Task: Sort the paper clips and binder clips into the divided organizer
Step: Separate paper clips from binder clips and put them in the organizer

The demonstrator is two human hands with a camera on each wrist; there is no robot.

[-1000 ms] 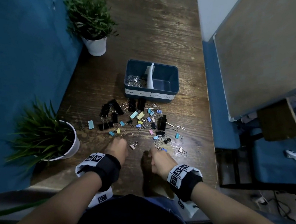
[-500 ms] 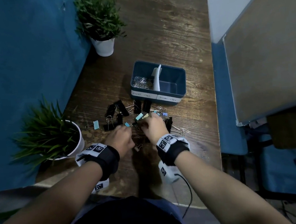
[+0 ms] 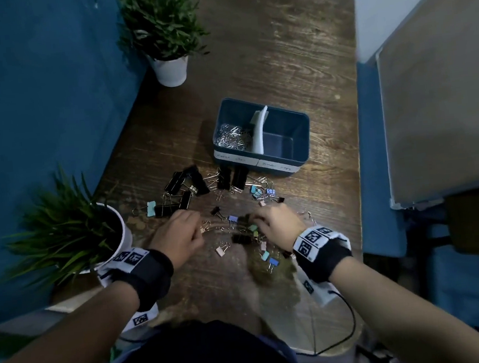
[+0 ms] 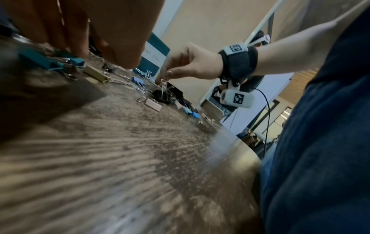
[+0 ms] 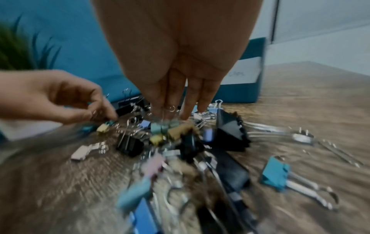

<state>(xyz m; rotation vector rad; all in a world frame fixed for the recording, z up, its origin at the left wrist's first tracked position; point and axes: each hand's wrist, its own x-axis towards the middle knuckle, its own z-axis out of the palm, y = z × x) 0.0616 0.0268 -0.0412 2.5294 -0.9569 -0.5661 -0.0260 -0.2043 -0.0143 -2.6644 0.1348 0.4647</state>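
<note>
Nearest me, my left hand (image 3: 179, 235) and right hand (image 3: 279, 226) are both down in the scatter of binder clips (image 3: 236, 208) on the worktop (image 3: 279, 60). My right fingers (image 5: 170, 101) point straight down and pinch what looks like a wire handle, though the view is blurred. My left fingers (image 5: 100, 107) curl around something small; I cannot tell what. Beyond the pile stands the divided organizer (image 3: 301, 134), paper clips (image 3: 232, 136) in its left compartment.

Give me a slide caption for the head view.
Both hands, left hand and right hand, pick through loose clips before the divided organizer.
</note>
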